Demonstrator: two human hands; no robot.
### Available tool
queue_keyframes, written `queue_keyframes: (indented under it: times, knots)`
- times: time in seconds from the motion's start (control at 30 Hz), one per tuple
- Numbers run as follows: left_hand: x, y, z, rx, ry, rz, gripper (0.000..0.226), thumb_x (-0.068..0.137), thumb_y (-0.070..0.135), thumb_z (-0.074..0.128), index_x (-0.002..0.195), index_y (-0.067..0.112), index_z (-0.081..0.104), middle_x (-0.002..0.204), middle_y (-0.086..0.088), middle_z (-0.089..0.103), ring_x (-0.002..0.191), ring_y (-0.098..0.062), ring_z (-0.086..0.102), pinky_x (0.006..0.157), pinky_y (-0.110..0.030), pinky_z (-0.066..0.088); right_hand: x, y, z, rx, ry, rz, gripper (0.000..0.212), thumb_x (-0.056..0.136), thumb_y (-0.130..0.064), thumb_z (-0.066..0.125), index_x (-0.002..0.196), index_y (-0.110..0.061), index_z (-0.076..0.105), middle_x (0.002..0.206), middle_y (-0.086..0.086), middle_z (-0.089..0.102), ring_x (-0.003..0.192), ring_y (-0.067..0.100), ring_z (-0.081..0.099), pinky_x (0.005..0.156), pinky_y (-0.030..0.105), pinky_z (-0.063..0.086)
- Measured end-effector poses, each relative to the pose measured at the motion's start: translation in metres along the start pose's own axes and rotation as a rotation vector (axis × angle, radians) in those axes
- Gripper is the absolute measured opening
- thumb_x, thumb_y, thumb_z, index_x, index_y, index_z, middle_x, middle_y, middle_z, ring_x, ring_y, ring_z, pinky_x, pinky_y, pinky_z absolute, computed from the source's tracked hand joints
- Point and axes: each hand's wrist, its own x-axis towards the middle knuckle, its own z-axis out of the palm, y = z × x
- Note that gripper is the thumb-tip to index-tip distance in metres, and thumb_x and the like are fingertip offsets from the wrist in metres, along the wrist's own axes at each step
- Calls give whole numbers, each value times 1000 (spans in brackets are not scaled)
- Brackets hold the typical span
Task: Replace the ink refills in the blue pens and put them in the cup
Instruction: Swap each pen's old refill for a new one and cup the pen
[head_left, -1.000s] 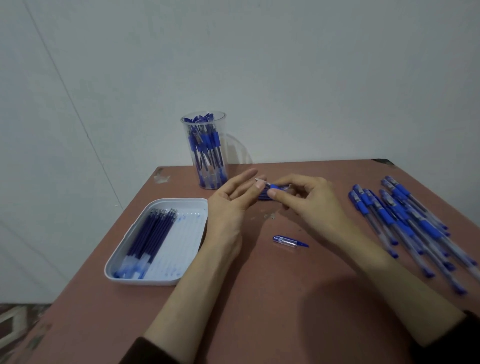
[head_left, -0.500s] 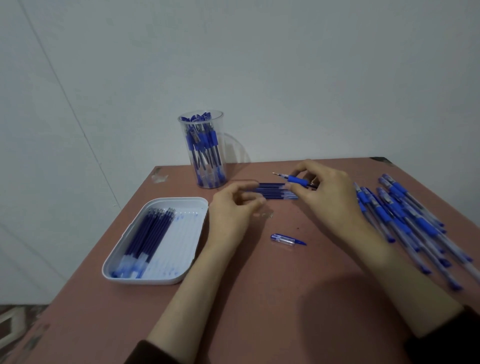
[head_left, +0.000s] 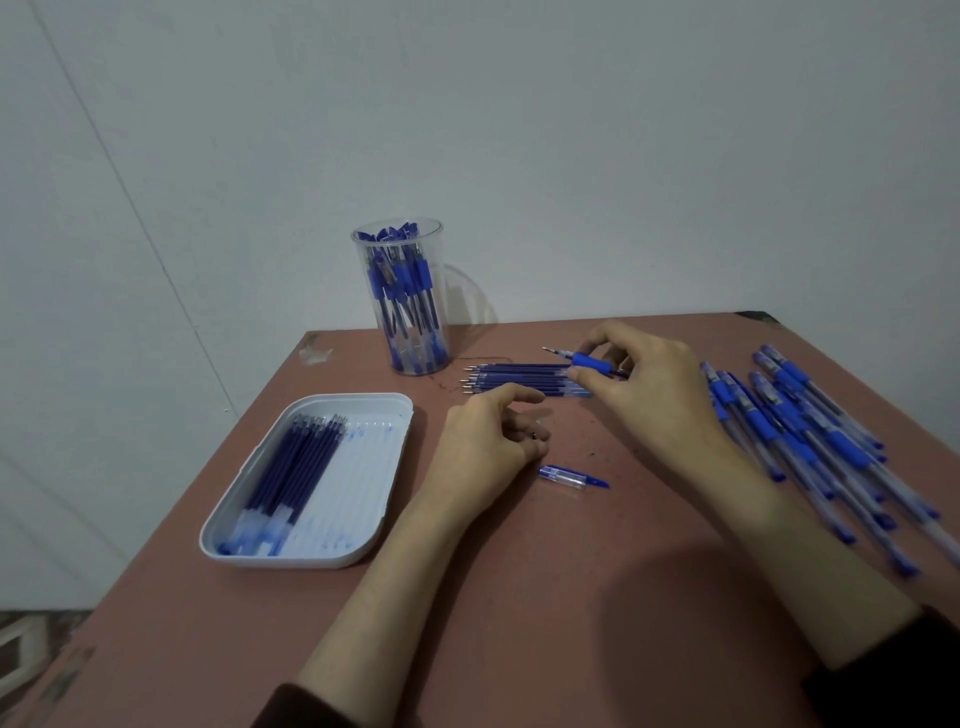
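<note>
Centrally, open tabletop (head_left: 519, 623) between tray (head_left: 358, 397) and loose pens (head_left: 789, 431).
Pinches pen (head_left: 589, 359) with right hand (head_left: 649, 400) fingers over refills (head_left: 514, 379); rests left hand (head_left: 483, 447), fingers loosely curled, holding nothing.

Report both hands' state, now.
Left hand: fingers curled; whether it holds anything cannot be told.
Right hand: pinching a blue pen by its grip.

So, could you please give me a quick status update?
Right hand grips pen; left hand loosely curled on table. Cap off, lying nearby. Nothing blocks cup.
</note>
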Motion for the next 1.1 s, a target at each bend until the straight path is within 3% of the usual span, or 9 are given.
queue_keyframes:
  times: [0.3, 0.47, 0.53, 0.63, 0.73, 0.8, 0.9, 0.97, 1.1]
  knots:
    - [1, -2, 1, -26, -2, -16, 41, 77, 9, 75, 113, 26, 64, 83, 8, 73, 77, 4, 66, 73, -4, 47, 0, 1, 2, -29, -33, 0, 12, 80, -29, 73, 81, -31, 61, 68, -10, 61, 65, 9, 56, 59, 29, 48]
    - [2, -1, -1, -101, 35, -37, 31, 80, 22, 75, 110, 25, 66, 88, 7, 73, 79, 1, 66, 73, -6, 48, 0, 1, 3, 28, -62, 4, 12, 79, -28, 74, 80, -31, 62, 69, -8, 63, 66, 10, 57, 62, 30, 48]
    - [1, 4, -2, -269, 86, -54, 26, 83, 23, 72, 108, 19, 70, 89, 6, 73, 78, 0, 67, 68, -8, 49, -2, -1, 4, 96, -84, 11, 10, 78, -28, 74, 80, -29, 65, 69, -7, 63, 65, 9, 56, 62, 29, 47]
    - [1, 10, -5, -577, 95, -104, 18, 86, 16, 67, 104, 11, 71, 81, 11, 71, 71, 7, 63, 58, -7, 44, -6, -6, 5, 204, -142, -11, 8, 79, -32, 73, 81, -29, 66, 67, -7, 61, 61, 4, 52, 57, 16, 40]
    - [4, 7, -4, -711, 93, -147, 18, 87, 18, 66, 103, 11, 73, 85, 7, 71, 78, -2, 61, 67, -14, 46, -9, -10, 7, 240, -170, -46, 8, 79, -28, 74, 80, -27, 66, 65, -8, 59, 60, 1, 50, 55, 10, 37]
    - [6, 5, -4, -797, 108, -182, 18, 87, 18, 65, 102, 10, 72, 82, 6, 70, 75, -3, 62, 70, -16, 46, -8, -10, 6, 214, -173, -46, 10, 79, -27, 75, 80, -28, 65, 67, -8, 59, 61, 2, 51, 56, 12, 38]
    - [9, 4, -9, -954, 213, -216, 9, 89, 15, 62, 90, 9, 69, 63, 10, 64, 57, -1, 56, 65, -16, 47, -3, -5, 4, 132, -150, -5, 19, 77, -25, 74, 74, -34, 58, 70, -9, 60, 66, 7, 54, 65, 30, 47]
    - [12, 3, -16, -1097, 312, -225, 7, 89, 11, 61, 86, 10, 66, 65, 6, 66, 60, -4, 60, 61, -15, 51, 1, 0, 0, 17, -132, 23, 20, 78, -21, 71, 74, -32, 55, 71, -10, 60, 71, 15, 56, 67, 36, 48]
    - [14, 1, -27, -1248, 490, -191, 7, 90, 8, 59, 85, 8, 64, 70, 0, 69, 62, -8, 64, 60, -15, 54, 6, 11, -9, -246, -28, 69, 8, 82, -17, 58, 86, -23, 64, 82, -4, 67, 82, 27, 60, 66, 32, 40]
